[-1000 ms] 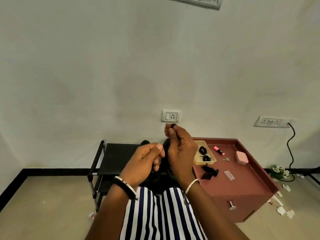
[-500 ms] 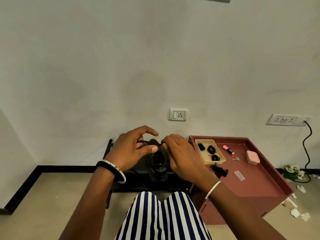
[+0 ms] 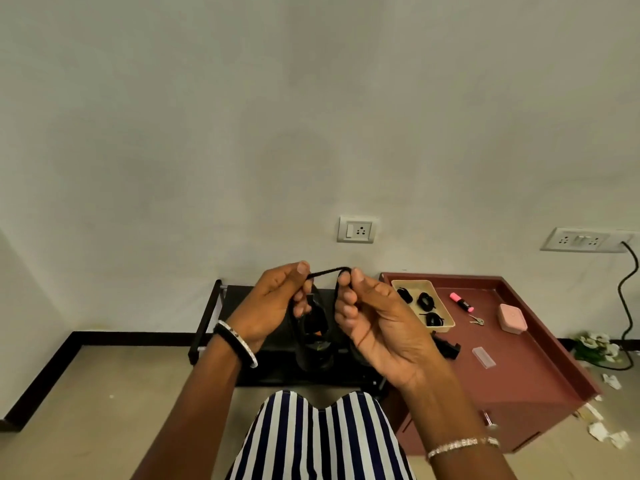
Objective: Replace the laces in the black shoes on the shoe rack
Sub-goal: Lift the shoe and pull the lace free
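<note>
- Left hand [image 3: 273, 303] is raised in front of the shoe rack [image 3: 239, 296]. Thumb and forefinger pinch a black lace [image 3: 329, 270], and the other fingers are curled in.
- Right hand [image 3: 377, 320] is level with it, palm towards us. It pinches the same lace at the fingertips, with the lower fingers bent.
- The lace arches between the two hands. We see both strands drop behind the fingers towards the shoe below.
- A black shoe [image 3: 315, 344] stands on the rack's top shelf, directly under the hands. We cannot tell which eyelets the lace runs through.
- A maroon cabinet [image 3: 519, 368] sits just beside the rack on the right. On it is a beige tray [image 3: 412, 282] holding coiled black laces [image 3: 426, 301].
- Also on the cabinet are a pink highlighter [image 3: 461, 302], keys [image 3: 477, 320] and a pink box [image 3: 513, 318].
</note>
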